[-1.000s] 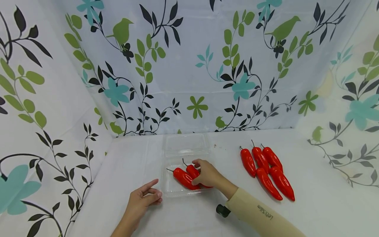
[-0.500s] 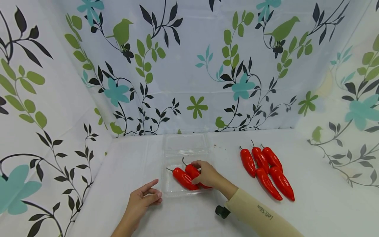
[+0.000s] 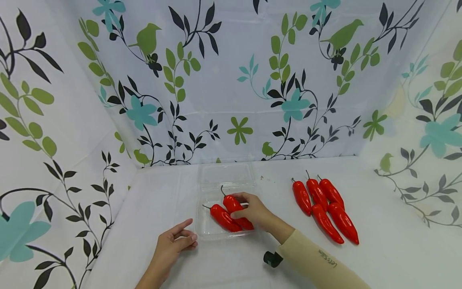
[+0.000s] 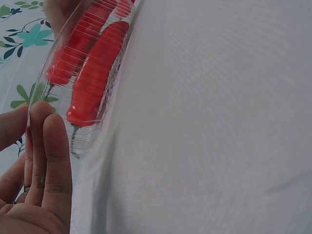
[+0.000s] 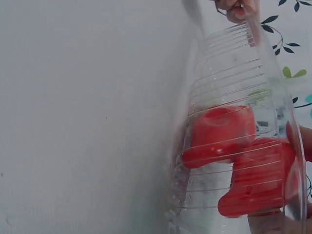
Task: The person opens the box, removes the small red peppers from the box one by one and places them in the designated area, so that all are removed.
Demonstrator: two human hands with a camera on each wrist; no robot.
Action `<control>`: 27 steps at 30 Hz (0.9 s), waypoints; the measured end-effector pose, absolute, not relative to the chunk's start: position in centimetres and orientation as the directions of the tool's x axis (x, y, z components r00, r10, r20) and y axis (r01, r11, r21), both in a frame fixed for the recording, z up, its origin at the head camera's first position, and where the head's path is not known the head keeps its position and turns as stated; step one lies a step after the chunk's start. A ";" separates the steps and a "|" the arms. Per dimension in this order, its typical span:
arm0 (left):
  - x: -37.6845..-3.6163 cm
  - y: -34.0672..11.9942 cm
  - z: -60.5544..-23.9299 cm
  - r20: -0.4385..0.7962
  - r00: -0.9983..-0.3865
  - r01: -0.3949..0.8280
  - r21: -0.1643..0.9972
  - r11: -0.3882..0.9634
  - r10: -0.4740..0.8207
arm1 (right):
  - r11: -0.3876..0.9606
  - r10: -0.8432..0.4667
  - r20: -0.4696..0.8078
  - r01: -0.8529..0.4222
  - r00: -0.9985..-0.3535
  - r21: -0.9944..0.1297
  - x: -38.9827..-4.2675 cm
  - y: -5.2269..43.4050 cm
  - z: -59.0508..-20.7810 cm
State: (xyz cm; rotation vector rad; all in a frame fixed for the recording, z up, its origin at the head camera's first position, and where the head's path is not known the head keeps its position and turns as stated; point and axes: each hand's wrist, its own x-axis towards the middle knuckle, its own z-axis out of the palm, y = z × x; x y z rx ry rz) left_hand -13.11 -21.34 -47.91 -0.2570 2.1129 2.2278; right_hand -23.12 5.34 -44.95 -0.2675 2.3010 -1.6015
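Observation:
A clear plastic clamshell container (image 3: 204, 230) stands on the white table with its lid (image 3: 225, 173) folded back. Inside are two glossy red chili peppers with dark stems. My right hand (image 3: 254, 210) grips the right one (image 3: 231, 204), thumb on one side and fingers on the other. The left pepper (image 3: 221, 216) lies beside it, apart from the hand. At the container's front left corner, my left hand (image 3: 175, 243) pinches the rim between thumb and fingers. In the left wrist view, both peppers show through the ribbed wall; the right hand is mostly cut off there.
Several more red chili peppers (image 3: 325, 218) lie grouped on the table to the right. A black wrist device (image 3: 272, 259) sits at the right cuff. Behind the table hangs a leaf-and-bird patterned cloth (image 3: 216, 80), which also covers both sides.
My right hand has shifted slightly left and away from me, and the pepper it holds has slid the same way, closer to the other one. My left hand has not moved.

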 end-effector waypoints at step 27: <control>-13.0 -21.2 -47.8 -0.158 -0.984 -0.154 0.987 -0.051 -0.079 | -0.147 -0.337 -0.230 0.292 -0.913 -0.945 -22.3 8.3 -42.4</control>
